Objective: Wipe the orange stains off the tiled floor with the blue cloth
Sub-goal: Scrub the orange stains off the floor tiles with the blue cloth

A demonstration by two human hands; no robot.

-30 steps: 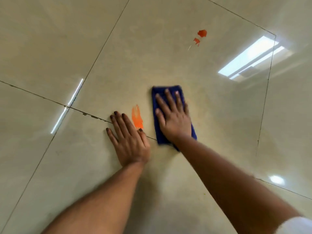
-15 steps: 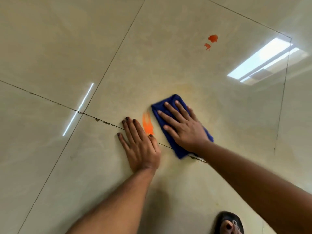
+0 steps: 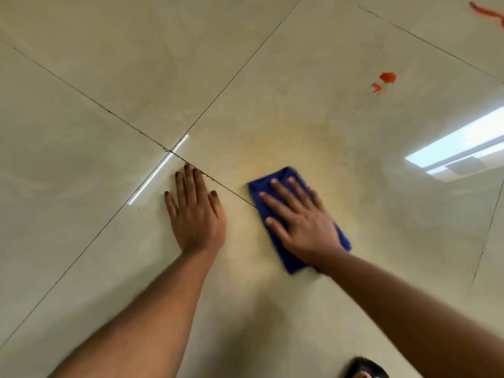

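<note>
Pressing flat on the cloth (image 3: 275,230), the right hand (image 3: 302,222) has its fingers (image 3: 275,196) straight and spread, covering most of the folded blue rectangle; only its left and far edges and a near corner show. The cloth lies on the floor (image 3: 109,77), its left edge just touching a grout line (image 3: 231,190). The left hand (image 3: 196,214) rests palm-down beside it, apart from the cloth, its fingers straight and close together with the tips at the same grout line, near where four tiles meet. A faint yellowish smear (image 3: 272,154) surrounds the cloth. Well beyond, to the far right, sit two small stains (image 3: 387,77), and another streak (image 3: 488,15) lies at the frame's top right corner. Bare tile stretches left and ahead. A sandal (image 3: 365,368) shows at the bottom edge.
</note>
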